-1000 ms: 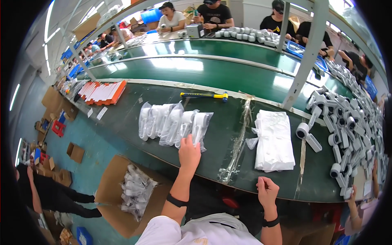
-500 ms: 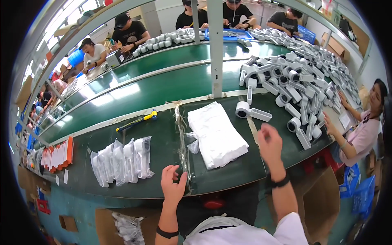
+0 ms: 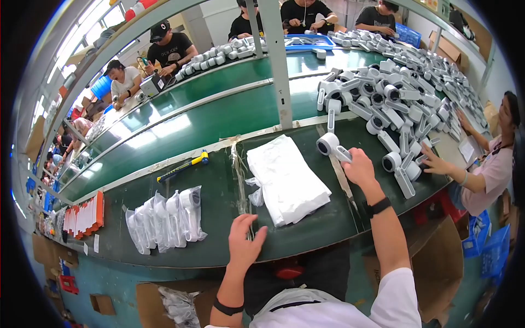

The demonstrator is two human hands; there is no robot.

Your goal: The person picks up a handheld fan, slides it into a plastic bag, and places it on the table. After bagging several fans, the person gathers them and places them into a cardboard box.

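My right hand (image 3: pixel 359 167) has its fingers closed around the handle of a white round-headed device (image 3: pixel 328 144), which looks like a handheld fan. The device lies on the dark green bench, its round dark-faced head pointing left. My left hand (image 3: pixel 244 241) is over the front of the bench, fingers apart and holding nothing. Just beyond it lies a stack of white plastic bags (image 3: pixel 287 180). Left of that, several devices wrapped in clear bags (image 3: pixel 164 221) lie side by side in a row.
A large heap of unwrapped devices (image 3: pixel 394 104) covers the right side. A yellow-and-blue hammer (image 3: pixel 183 165) lies behind the wrapped row. Orange-and-white boxes (image 3: pixel 85 216) stand far left. A metal post (image 3: pixel 281 82) rises ahead. At the right, a co-worker's hand (image 3: pixel 436 161) reaches toward the heap.
My right hand has moved forward and closed on the device's handle. My left hand has shifted slightly right. The view has turned a little.
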